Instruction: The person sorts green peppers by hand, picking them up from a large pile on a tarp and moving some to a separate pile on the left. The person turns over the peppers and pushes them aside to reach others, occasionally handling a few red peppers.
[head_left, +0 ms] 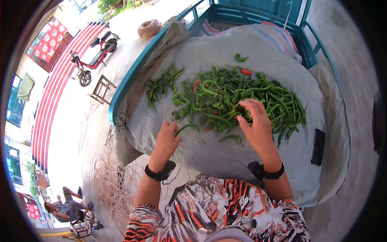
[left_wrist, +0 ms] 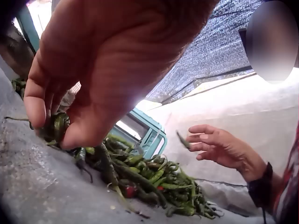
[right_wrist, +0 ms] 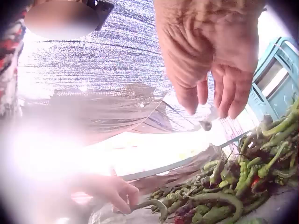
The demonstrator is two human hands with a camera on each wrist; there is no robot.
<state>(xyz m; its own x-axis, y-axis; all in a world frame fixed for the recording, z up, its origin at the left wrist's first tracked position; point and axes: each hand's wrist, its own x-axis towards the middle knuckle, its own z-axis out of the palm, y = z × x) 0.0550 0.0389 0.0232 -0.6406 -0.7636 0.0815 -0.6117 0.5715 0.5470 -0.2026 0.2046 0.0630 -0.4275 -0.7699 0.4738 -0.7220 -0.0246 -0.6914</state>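
In the head view a heap of green chili peppers [head_left: 217, 90], with a few red ones among them, lies on a grey sheet [head_left: 193, 155]. My left hand [head_left: 167, 141], at the heap's near left, pinches a curved green chili pepper [head_left: 188, 126] between thumb and fingers. Above the heap's near side is my right hand [head_left: 258, 127], its thumb and fingers spread apart. A small green pepper [left_wrist: 183, 140] shows in the air right by the right fingertips in the left wrist view. The right wrist view shows a small dark end [right_wrist: 205, 125] just below those fingers.
A black phone [head_left: 318, 147] lies on the sheet at the right. The teal rail [head_left: 133, 74] of a cart bed borders the left. Beyond it are a wire tangle [head_left: 107, 177], a stool [head_left: 101, 88], a red scooter [head_left: 96, 58] and a seated person [head_left: 66, 209].
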